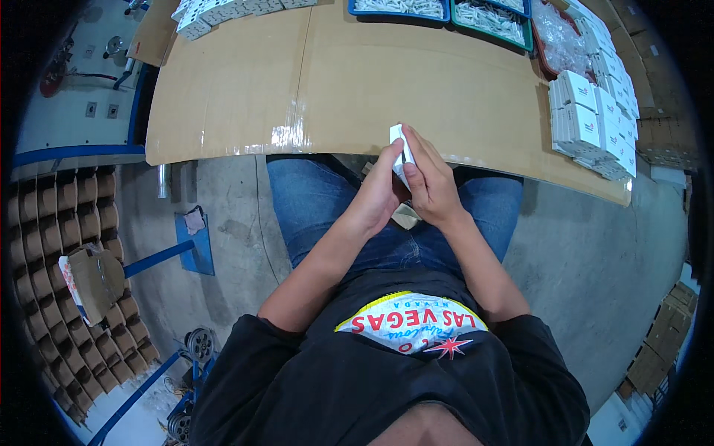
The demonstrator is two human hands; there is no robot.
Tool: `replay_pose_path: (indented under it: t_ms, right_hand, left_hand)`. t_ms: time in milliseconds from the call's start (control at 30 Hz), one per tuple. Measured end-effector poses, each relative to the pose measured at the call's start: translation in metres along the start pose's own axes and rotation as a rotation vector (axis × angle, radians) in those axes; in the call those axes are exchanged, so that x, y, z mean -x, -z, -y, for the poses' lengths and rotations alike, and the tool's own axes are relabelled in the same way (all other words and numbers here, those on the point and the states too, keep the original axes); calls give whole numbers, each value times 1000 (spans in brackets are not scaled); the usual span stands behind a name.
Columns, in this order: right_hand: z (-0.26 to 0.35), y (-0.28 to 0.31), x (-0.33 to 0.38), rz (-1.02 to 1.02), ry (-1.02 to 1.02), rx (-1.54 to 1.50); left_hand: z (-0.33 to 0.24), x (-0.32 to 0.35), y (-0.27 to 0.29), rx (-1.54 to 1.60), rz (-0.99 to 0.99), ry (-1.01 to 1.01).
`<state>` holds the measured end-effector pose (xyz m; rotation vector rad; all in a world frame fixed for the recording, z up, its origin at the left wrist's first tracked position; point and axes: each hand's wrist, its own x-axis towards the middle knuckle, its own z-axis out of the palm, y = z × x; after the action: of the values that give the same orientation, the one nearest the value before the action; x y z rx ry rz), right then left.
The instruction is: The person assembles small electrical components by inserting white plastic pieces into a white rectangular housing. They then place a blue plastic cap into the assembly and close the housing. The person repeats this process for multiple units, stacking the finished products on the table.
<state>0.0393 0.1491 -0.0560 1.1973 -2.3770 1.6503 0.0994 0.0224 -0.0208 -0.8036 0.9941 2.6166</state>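
A small white box (396, 134) is held between my two hands at the near edge of the cardboard-covered table (357, 97). My left hand (379, 182) grips it from the left, fingers closed along its side. From the right, my right hand (431, 178) presses against it with the thumb bent over the near part. Much of the box is hidden by my fingers, so I cannot tell whether its flap is open. Below my hands, over my lap, a pale object (405, 216) shows in part.
Stacked white boxes (587, 123) stand at the table's right. A blue tray (399, 16) and a green tray (491, 37) of small white pieces sit at the far edge, near a red basket of clear plastic bags (558, 37). More white boxes (195, 22) line the far left.
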Motion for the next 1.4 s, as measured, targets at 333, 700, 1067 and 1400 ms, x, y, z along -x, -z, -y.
replay_pose_path:
  t_ms: [333, 700, 1067, 1400]
  right_hand:
    - [-7, 2, 1, 41, -403, -486]
    - [6, 21, -4, 276, -46, -87]
    - [-1, 13, -2, 167, 44, -76]
    - [1, -4, 2, -45, 137, -59]
  left_hand:
    - [8, -11, 13, -531, 68, -188]
    - [-4, -7, 10, -126, 30, -9]
    - [2, 5, -4, -93, -3, -48]
    - [14, 6, -15, -9, -88, -157]
